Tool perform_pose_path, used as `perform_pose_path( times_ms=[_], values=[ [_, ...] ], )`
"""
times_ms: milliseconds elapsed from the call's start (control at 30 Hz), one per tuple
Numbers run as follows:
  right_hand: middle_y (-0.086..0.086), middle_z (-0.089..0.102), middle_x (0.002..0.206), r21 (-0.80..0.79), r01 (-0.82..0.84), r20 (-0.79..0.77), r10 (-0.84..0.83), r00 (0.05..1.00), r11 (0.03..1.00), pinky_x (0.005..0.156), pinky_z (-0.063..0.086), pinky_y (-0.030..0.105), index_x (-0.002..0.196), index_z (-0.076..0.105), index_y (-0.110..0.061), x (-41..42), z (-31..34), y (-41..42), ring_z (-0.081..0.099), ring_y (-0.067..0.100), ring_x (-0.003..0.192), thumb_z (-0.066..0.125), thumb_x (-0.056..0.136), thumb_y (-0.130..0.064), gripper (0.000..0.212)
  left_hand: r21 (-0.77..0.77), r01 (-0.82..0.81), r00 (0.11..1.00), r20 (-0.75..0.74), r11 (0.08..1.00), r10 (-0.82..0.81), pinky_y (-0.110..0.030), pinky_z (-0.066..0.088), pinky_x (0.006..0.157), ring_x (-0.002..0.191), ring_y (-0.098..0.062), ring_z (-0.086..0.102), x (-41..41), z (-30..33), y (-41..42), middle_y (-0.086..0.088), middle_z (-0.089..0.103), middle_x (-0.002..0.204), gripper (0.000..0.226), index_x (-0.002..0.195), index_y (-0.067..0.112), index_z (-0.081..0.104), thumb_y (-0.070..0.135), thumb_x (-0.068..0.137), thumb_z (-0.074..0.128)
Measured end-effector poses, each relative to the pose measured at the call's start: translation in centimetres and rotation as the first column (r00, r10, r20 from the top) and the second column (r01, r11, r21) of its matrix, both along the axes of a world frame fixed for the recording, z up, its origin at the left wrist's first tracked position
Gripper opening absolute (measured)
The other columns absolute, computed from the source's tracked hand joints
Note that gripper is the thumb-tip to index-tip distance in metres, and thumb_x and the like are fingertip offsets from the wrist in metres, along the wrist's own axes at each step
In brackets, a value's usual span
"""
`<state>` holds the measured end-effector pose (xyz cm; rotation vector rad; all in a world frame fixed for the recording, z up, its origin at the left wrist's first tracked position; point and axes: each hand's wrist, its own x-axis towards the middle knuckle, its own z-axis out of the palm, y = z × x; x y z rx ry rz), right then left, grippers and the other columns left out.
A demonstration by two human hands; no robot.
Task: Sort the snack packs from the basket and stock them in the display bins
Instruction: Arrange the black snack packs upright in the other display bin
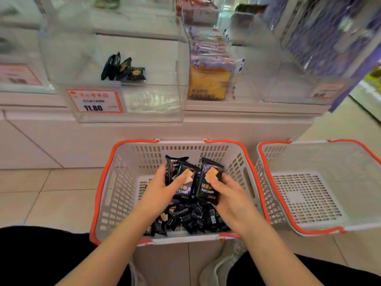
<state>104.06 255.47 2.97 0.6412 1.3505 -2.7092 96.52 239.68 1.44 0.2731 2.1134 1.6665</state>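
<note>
A grey basket with an orange rim [121, 182] stands on the floor before me, with several black snack packs [191, 220] heaped in its bottom. My left hand [162, 188] grips two black packs [181, 176] above the heap. My right hand [231, 195] holds another black pack [210, 182] beside them. Higher up, a clear display bin [156, 104] with an 11.80 price tag [94, 101] holds three black packs [123, 68] near its back.
A second grey, orange-rimmed basket [309, 195] stands to the right with nothing in it. A neighbouring clear bin [251, 79] holds bread-like packs [208, 81]. White shelf base below the bins; tiled floor around; my knees at the bottom corners.
</note>
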Motion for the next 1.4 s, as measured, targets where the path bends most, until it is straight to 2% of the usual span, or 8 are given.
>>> perform_pose_path(
  times_ms=[233, 367, 500, 633, 767, 900, 1033, 1400],
  values=[
    [0.001, 0.072, 0.103, 0.275, -0.005, 0.032, -0.004, 0.999, 0.961, 0.088, 0.051, 0.035, 0.104, 0.064, -0.015, 0.4, 2.5, -2.1, 0.066, 0.019, 0.099, 0.061, 0.087, -0.008, 0.019, 0.041, -0.002, 0.998, -0.059, 0.999, 0.004, -0.011, 0.041, 0.071, 0.094, 0.008, 0.057, 1.2, 3.2, 0.0, 0.025, 0.06, 0.1, 0.023, 0.112, 0.036, 0.05, 0.044, 0.091, 0.046],
    [-0.003, 0.071, 0.091, 0.31, -0.042, -0.011, 0.048, 0.999, 0.95, 0.08, 0.055, 0.036, 0.113, 0.053, -0.019, 0.5, 4.4, -2.0, 0.067, 0.018, 0.091, 0.066, 0.08, 0.003, 0.042, -0.056, 0.114, 0.979, -0.165, 0.992, -0.122, 0.001, 0.031, 0.072, 0.092, 0.017, 0.044, 1.2, 5.5, -0.3, 0.035, 0.048, 0.101, 0.016, 0.109, 0.049, 0.038, 0.043, 0.095, 0.037],
    [-0.01, 0.072, 0.093, 0.539, -0.117, -0.023, 0.153, 0.988, 0.834, 0.069, 0.054, 0.022, 0.107, 0.059, -0.035, 0.5, 6.5, -1.6, 0.068, 0.009, 0.086, 0.074, 0.073, 0.0, 0.051, -0.11, 0.19, 0.935, -0.283, 0.976, -0.214, -0.012, 0.038, 0.085, 0.103, 0.006, 0.052, 0.5, 7.5, -0.5, 0.025, 0.055, 0.11, 0.026, 0.116, 0.049, 0.037, 0.034, 0.096, 0.043],
    [-0.009, 0.074, 0.092, 0.651, -0.144, -0.052, 0.233, 0.971, 0.746, 0.071, 0.054, 0.02, 0.09, 0.07, -0.035, 0.0, 8.7, -1.2, 0.069, 0.005, 0.087, 0.079, 0.064, -0.015, 0.034, -0.101, 0.109, 0.908, -0.394, 0.989, -0.14, -0.001, 0.038, 0.068, 0.083, 0.016, 0.055, -0.1, 9.8, -0.8, 0.024, 0.06, 0.091, 0.015, 0.097, 0.043, 0.049, 0.028, 0.095, 0.046],
    [-0.011, 0.073, 0.091, 0.641, 0.009, -0.187, 0.146, 0.971, 0.768, 0.067, 0.051, 0.013, 0.089, 0.068, -0.035, -0.6, 10.3, 0.2, 0.068, 0.002, 0.088, 0.084, 0.059, -0.021, 0.037, 0.199, -0.133, 0.986, -0.071, 0.971, 0.15, -0.019, 0.044, 0.077, 0.093, -0.004, 0.059, -1.3, 11.8, -1.3, 0.01, 0.065, 0.099, 0.019, 0.103, 0.028, 0.057, 0.038, 0.096, 0.042],
    [-0.003, 0.073, 0.085, 0.44, 0.294, -0.344, -0.143, 0.928, 0.848, 0.073, 0.051, 0.024, 0.092, 0.062, -0.02, -2.0, 11.0, 0.2, 0.068, 0.011, 0.084, 0.081, 0.058, -0.023, 0.039, 0.628, -0.276, 0.936, 0.347, 0.728, 0.055, -0.034, 0.048, 0.076, 0.071, -0.012, 0.061, -2.1, 13.9, -2.0, -0.002, 0.062, 0.077, 0.023, 0.091, 0.012, 0.058, 0.028, 0.096, 0.043],
    [-0.007, 0.068, 0.093, 0.441, 0.415, -0.403, -0.237, 0.884, 0.796, 0.074, 0.051, 0.024, 0.101, 0.054, -0.026, -5.1, 12.2, -2.5, 0.065, 0.008, 0.086, 0.069, 0.08, -0.009, 0.031, 0.637, -0.244, 0.934, 0.356, 0.731, 0.001, -0.034, 0.044, 0.085, 0.083, -0.027, 0.054, -2.3, 14.8, -1.4, -0.014, 0.056, 0.093, 0.032, 0.097, 0.003, 0.058, 0.027, 0.096, 0.037],
    [-0.014, 0.069, 0.093, 0.664, 0.217, -0.416, 0.113, 0.902, 0.715, 0.072, 0.046, 0.013, 0.1, 0.061, -0.029, -10.2, 14.3, -5.8, 0.064, 0.001, 0.088, 0.059, 0.09, -0.024, 0.012, 0.604, -0.206, 0.96, 0.277, 0.77, 0.04, -0.034, 0.053, 0.071, 0.089, -0.02, 0.069, -7.3, 16.2, -1.8, -0.011, 0.072, 0.098, 0.047, 0.09, 0.017, 0.076, 0.039, 0.096, 0.034]
  ],
)
